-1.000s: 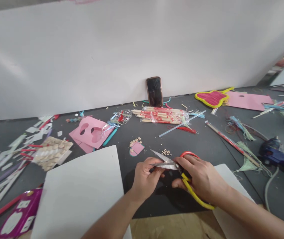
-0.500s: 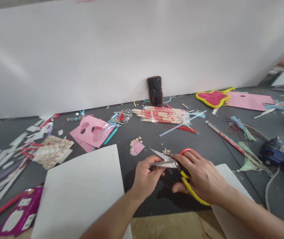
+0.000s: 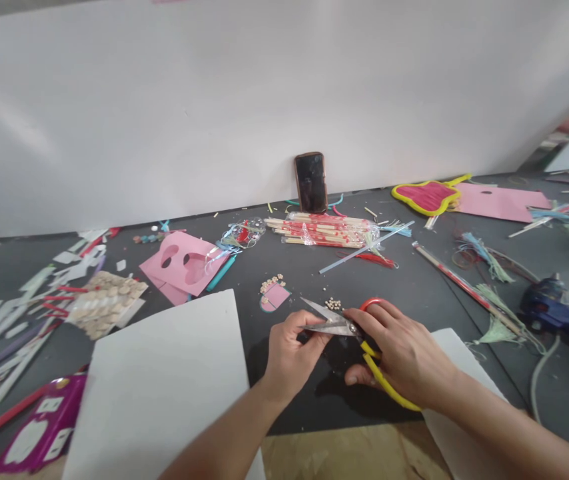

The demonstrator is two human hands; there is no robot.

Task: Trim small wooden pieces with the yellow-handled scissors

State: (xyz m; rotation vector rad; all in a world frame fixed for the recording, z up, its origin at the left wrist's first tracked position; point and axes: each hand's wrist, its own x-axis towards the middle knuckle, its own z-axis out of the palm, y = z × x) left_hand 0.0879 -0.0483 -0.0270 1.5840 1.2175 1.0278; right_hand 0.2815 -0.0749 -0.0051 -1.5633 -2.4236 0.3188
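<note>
My right hand [image 3: 404,353] grips a pair of scissors [image 3: 334,327] by red and yellow handles, its blades parted and pointing left. Fingers of my left hand [image 3: 292,353] are pinched together at the blades; anything between them is too small or hidden to name. Just beyond the blades lies a little heap of pale beads [image 3: 333,304]. Left of that rests a small pink cut-out piece [image 3: 275,297] with a teal edge, several pale beads along its upper side.
White boards [image 3: 164,387] lie left and right of my arms. A phone [image 3: 310,181] leans on the white wall behind bagged sticks [image 3: 324,231]. Pink sheets [image 3: 184,263] and paper scraps spread leftward. A blue glue gun [image 3: 559,310] with its cord, and tassels [image 3: 497,327], lie right.
Hardly anything differs. The scissors and both hands keep nearly the same place, with the blades still apart.
</note>
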